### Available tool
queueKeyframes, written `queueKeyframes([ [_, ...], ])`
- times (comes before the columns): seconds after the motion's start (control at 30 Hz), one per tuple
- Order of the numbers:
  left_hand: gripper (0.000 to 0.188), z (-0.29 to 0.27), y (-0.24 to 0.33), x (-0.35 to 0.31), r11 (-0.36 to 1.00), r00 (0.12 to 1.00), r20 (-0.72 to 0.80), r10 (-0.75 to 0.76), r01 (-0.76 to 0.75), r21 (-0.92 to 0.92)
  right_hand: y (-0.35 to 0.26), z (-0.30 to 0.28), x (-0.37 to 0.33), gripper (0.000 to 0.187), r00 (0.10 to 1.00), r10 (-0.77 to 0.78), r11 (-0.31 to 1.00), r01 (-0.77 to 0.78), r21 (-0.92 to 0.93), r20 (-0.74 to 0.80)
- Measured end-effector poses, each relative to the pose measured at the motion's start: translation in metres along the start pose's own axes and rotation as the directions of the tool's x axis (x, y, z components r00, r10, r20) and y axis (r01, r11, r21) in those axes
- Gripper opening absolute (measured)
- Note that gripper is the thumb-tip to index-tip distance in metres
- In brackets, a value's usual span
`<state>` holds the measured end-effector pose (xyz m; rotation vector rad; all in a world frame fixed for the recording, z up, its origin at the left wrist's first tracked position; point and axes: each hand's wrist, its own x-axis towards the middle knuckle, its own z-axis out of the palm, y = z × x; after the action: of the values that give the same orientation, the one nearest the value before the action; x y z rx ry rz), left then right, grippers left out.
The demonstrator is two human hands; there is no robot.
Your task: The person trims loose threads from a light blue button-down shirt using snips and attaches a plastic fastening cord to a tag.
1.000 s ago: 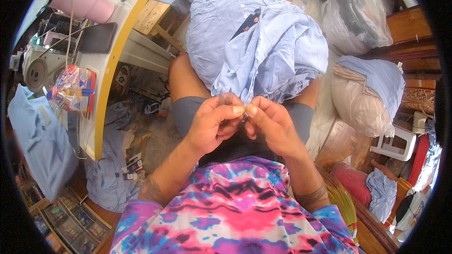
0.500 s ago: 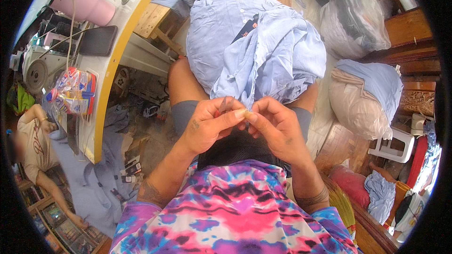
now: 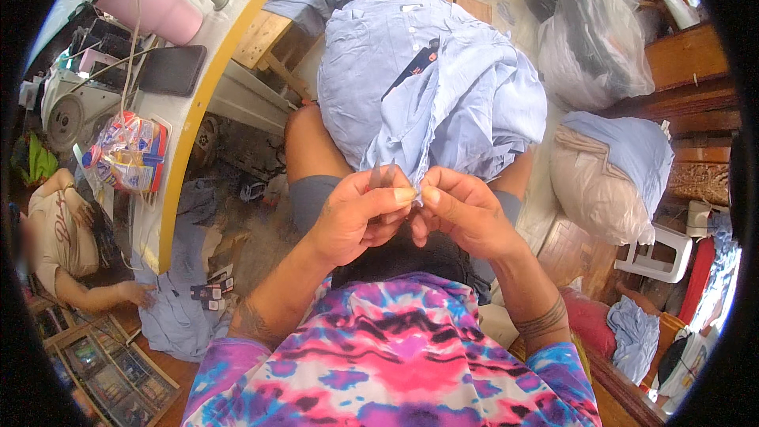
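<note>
Head view: left hand (image 3: 365,209) pinched shut on edge of pale-blue garment (image 3: 466,103), apparent snips (image 3: 375,179) jutting beyond fingers; right hand (image 3: 455,209) pinched just beside. Garment bulk beyond both hands. Judged step: fingertip edge work. Likely needed next: steady pinch.

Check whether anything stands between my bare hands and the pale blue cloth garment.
Nothing visible: your bare left hand and right hand pinch the pale blue cloth garment. The pointed grey metal blades sit left of the pinch.
</note>
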<state>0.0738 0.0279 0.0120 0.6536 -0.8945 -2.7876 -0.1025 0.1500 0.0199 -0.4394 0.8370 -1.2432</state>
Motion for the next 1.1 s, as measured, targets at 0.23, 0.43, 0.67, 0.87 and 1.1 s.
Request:
queueKeyframes([
  [0.23, 0.022, 0.03, 0.014, -0.023, 0.862, 0.919, -0.151, 0.364, -0.271, 0.429, 0.007, 0.005, 0.014, 0.022, 0.978, -0.194, 0.978, 0.187, -0.095, -0.081],
  [0.43, 0.029, 0.033, 0.009, -0.043, 0.66, 0.903, -0.099, 0.418, -0.227, 0.716, 0.018, 0.012, 0.028, 0.019, 0.925, -0.358, 0.914, 0.319, -0.25, -0.126],
  [0.67, 0.03, 0.021, 0.007, -0.039, 0.59, 0.893, -0.091, 0.44, -0.211, 0.78, 0.024, 0.021, 0.032, 0.015, 0.89, -0.438, 0.867, 0.383, -0.318, -0.123],
  [0.87, 0.029, 0.017, 0.006, -0.038, 0.588, 0.877, -0.077, 0.475, -0.251, 0.769, 0.028, 0.022, 0.033, 0.017, 0.89, -0.431, 0.873, 0.37, -0.318, -0.148],
  [1.1, 0.023, 0.01, 0.022, -0.019, 0.5, 0.828, -0.05, 0.558, -0.288, 0.816, 0.018, 0.023, 0.025, 0.022, 0.937, -0.311, 0.93, 0.265, -0.255, -0.158],
])
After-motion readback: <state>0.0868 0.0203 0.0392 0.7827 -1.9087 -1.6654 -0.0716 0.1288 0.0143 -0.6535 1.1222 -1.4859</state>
